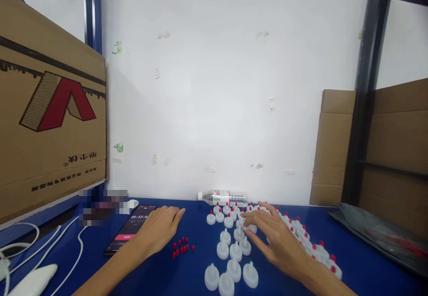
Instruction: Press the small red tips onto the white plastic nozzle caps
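My left hand (157, 231) rests flat on the blue table (187, 278) with its fingers stretched forward, holding nothing, beside a small heap of loose red tips (182, 246). My right hand (270, 233) reaches over a spread of several white caps (234, 253), many of them with red tips. Its fingertips pinch one white cap (251, 228) near the middle of the spread. More red-tipped caps (317, 249) lie to the right of that hand.
A phone (129, 233) showing a running timer lies left of my left hand. A clear water bottle (224, 196) lies on its side by the white wall. Cardboard boxes stand at left (50, 108) and right (334, 144). White cables (67, 251) and a dark bag (377, 231) sit at the edges.
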Tool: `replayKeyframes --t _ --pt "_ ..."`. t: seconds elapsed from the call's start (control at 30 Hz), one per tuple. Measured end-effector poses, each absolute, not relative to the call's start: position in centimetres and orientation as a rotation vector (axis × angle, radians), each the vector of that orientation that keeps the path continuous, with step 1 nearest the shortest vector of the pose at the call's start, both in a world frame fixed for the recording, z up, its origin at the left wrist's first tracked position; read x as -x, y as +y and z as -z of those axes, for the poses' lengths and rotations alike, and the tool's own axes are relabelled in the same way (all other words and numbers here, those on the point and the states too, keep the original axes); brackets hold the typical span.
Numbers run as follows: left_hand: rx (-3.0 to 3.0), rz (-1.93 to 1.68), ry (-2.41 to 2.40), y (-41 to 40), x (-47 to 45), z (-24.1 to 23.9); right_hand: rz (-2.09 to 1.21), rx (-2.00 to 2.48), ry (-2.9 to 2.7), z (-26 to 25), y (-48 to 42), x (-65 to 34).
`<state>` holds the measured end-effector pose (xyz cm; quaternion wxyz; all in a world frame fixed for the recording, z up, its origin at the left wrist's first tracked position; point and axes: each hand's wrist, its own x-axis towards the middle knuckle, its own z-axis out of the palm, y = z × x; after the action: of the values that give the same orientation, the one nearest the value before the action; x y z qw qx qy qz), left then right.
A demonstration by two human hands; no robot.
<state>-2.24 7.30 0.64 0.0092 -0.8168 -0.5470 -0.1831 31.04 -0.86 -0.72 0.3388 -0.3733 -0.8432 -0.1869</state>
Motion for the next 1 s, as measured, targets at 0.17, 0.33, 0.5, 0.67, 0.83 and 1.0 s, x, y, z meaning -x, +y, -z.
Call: replayKeyframes --t 0.17,0.33,0.5,0.67,0.83,1.0 --pt "2.673 0.538 -1.629 7.2 2.4 -0.6 0.432 1.0 -1.973 -2.1 -2.3 -28.2" --pt "2.869 0.434 -1.445 8.0 3.1 -0.5 0.086 1.095 -2.293 -3.4 -1.6 -24.5" --pt "2.943 0.386 -1.4 8.4 3.6 -0.5 -0.011 1.171 -2.38 -2.1 0.4 -22.8" --pt "2.976 0.41 -1.434 8.1 3.7 -1.0 0.226 1.321 -2.338 -2.9 2.8 -24.9" --pt "3.017 0.46 -1.424 8.0 3.7 -0.8 0.291 1.428 -2.374 -3.6 4.4 -28.2" --pt "3.043 0.438 -1.433 7.7 3.8 -1.1 0.227 1.237 -2.571 -2.3 4.3 -28.4"
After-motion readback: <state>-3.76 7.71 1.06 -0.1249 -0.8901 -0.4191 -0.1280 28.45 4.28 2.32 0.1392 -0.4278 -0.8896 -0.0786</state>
